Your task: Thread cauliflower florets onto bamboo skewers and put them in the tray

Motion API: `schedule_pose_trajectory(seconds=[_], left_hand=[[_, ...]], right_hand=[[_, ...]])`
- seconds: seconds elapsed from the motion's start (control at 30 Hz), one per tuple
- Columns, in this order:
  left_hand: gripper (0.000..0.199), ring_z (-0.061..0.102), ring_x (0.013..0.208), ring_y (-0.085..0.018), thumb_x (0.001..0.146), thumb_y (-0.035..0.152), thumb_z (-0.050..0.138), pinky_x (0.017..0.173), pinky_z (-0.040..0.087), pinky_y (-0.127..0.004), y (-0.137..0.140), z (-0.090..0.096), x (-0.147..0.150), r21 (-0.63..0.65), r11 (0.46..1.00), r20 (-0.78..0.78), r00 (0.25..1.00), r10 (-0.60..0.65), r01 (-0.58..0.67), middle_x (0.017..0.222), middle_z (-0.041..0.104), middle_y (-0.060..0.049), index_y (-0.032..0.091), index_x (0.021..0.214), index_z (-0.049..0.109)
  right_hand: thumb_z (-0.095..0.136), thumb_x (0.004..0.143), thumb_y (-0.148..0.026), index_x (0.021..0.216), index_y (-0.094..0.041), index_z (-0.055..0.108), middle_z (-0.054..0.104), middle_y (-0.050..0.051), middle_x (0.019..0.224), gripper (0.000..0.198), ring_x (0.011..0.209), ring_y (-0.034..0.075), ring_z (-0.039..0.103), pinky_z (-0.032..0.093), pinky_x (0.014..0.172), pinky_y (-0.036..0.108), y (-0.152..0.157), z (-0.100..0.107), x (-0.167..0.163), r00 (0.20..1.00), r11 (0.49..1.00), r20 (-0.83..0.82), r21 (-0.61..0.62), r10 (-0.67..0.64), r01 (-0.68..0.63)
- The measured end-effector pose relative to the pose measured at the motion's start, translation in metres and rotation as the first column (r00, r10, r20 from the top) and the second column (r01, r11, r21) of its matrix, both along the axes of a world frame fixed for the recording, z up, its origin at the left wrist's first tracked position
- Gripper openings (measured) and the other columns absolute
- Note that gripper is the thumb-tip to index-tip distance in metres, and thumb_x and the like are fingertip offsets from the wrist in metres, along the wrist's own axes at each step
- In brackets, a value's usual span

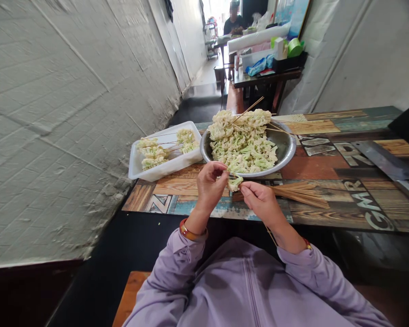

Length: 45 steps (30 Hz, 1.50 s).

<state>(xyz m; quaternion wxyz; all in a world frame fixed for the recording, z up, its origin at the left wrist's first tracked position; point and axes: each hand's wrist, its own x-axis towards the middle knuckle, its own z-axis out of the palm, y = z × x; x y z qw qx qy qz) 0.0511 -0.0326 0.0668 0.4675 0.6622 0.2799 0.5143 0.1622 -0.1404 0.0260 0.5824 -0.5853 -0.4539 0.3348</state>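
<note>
Just in front of the metal bowl [291, 156], my left hand [211, 186] pinches a pale green-white cauliflower floret [235, 182] between thumb and fingers. My right hand [261, 200] is closed beside the same floret, its fingertips against it. Thin bamboo skewers [270, 235] stick out below my right palm toward the wrist; their other ends are hidden by the hand. Loose cauliflower florets [248, 150] heap the bowl, with several skewered cauliflower pieces [254, 118] laid across the top. A bundle of bare skewers [303, 194] lies on the table right of my hands.
A white plastic tray [132, 168] with cauliflower skewers stands at the left, near the wall [71, 136]. On the right of the patterned table [327, 165] lies a cleaver [388, 161]. Farther back, a cluttered dark table [248, 81] stands, and a person [234, 22] sits beyond it.
</note>
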Motion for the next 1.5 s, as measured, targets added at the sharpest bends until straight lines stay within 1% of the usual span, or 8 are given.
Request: schedule_pose_trajectory(seconds=[0.13, 0.37, 0.63, 0.77, 0.97, 1.17, 1.33, 1.5], left_hand=[[0.008, 0.06, 0.077, -0.014, 0.071, 0.021, 0.072, 0.071, 0.048, -0.026, 0.0, -0.002, 0.0, -0.01, 1.0, 0.001, 1.0, 0.004, -0.004, 0.084, 0.065, -0.004, 0.018, 0.074, 0.065], [0.005, 0.06, 0.08, -0.014, 0.075, 0.019, 0.069, 0.071, 0.048, -0.026, -0.001, -0.006, 0.001, 0.1, 0.995, -0.01, 1.0, 0.028, -0.027, 0.086, 0.064, -0.004, 0.018, 0.075, 0.064], [0.008, 0.06, 0.08, -0.015, 0.074, 0.022, 0.072, 0.071, 0.048, -0.026, -0.001, -0.007, 0.002, 0.038, 0.999, 0.017, 1.0, 0.026, -0.026, 0.086, 0.064, -0.005, 0.018, 0.073, 0.065], [0.005, 0.061, 0.083, -0.016, 0.075, 0.019, 0.07, 0.072, 0.048, -0.028, -0.001, -0.006, -0.001, 0.146, 0.988, -0.029, 0.998, 0.048, -0.043, 0.087, 0.064, -0.005, 0.019, 0.074, 0.065], [0.008, 0.062, 0.085, -0.017, 0.078, 0.015, 0.065, 0.081, 0.049, -0.032, -0.001, -0.003, -0.003, 0.328, 0.942, -0.114, 0.987, 0.109, -0.066, 0.085, 0.065, -0.004, 0.021, 0.074, 0.063], [0.009, 0.063, 0.082, -0.016, 0.079, 0.014, 0.064, 0.077, 0.049, -0.03, -0.001, -0.002, -0.004, 0.351, 0.936, -0.142, 0.985, 0.093, -0.038, 0.083, 0.067, -0.004, 0.021, 0.073, 0.062], [0.011, 0.062, 0.08, -0.014, 0.08, 0.011, 0.062, 0.075, 0.048, -0.029, -0.001, 0.0, -0.006, 0.394, 0.919, -0.189, 0.98, 0.063, 0.017, 0.081, 0.066, -0.003, 0.019, 0.073, 0.061], [0.01, 0.06, 0.077, -0.014, 0.08, 0.013, 0.063, 0.069, 0.048, -0.026, 0.002, 0.003, -0.009, 0.341, 0.939, -0.203, 0.979, 0.017, 0.054, 0.079, 0.064, -0.004, 0.018, 0.072, 0.062]], right_hand=[[0.051, 0.088, -0.05, 0.09, -0.015, 0.067, 0.035, -0.007, 0.05, 0.038, 0.043, 0.008, 0.031, 0.023, 0.04, 0.021, 0.0, 0.001, 0.0, 0.989, 0.998, -0.138, -0.029, 0.053, -0.058], [0.054, 0.086, -0.049, 0.092, -0.013, 0.066, 0.034, -0.008, 0.049, 0.039, 0.043, 0.007, 0.03, 0.022, 0.04, 0.02, 0.0, 0.006, -0.002, 0.97, 0.996, -0.236, -0.035, 0.067, -0.077], [0.053, 0.087, -0.048, 0.096, -0.013, 0.067, 0.036, -0.007, 0.049, 0.039, 0.043, 0.008, 0.031, 0.024, 0.041, 0.021, 0.0, 0.002, -0.001, 0.976, 0.996, -0.205, -0.025, 0.079, -0.086], [0.052, 0.089, -0.048, 0.091, -0.015, 0.067, 0.037, -0.007, 0.049, 0.036, 0.043, 0.008, 0.032, 0.024, 0.041, 0.021, 0.0, 0.0, -0.002, 0.975, 0.996, -0.206, -0.009, 0.084, -0.088], [0.051, 0.09, -0.045, 0.079, -0.016, 0.062, 0.038, -0.007, 0.048, 0.034, 0.042, 0.007, 0.032, 0.024, 0.042, 0.021, 0.0, -0.003, -0.002, 0.979, 0.997, -0.19, -0.008, 0.078, -0.081], [0.05, 0.091, -0.048, 0.078, -0.016, 0.06, 0.037, -0.007, 0.048, 0.035, 0.043, 0.008, 0.032, 0.023, 0.041, 0.021, -0.001, -0.002, -0.003, 0.982, 0.997, -0.173, -0.004, 0.071, -0.073], [0.048, 0.093, -0.045, 0.082, -0.016, 0.062, 0.04, -0.006, 0.049, 0.034, 0.044, 0.009, 0.035, 0.027, 0.043, 0.022, 0.0, -0.004, -0.007, 0.997, 1.0, -0.071, 0.008, -0.009, 0.009], [0.046, 0.094, -0.042, 0.083, -0.017, 0.062, 0.042, -0.005, 0.05, 0.032, 0.045, 0.01, 0.037, 0.029, 0.044, 0.022, 0.003, -0.006, -0.008, 0.998, 0.998, 0.04, 0.026, -0.054, 0.053]])
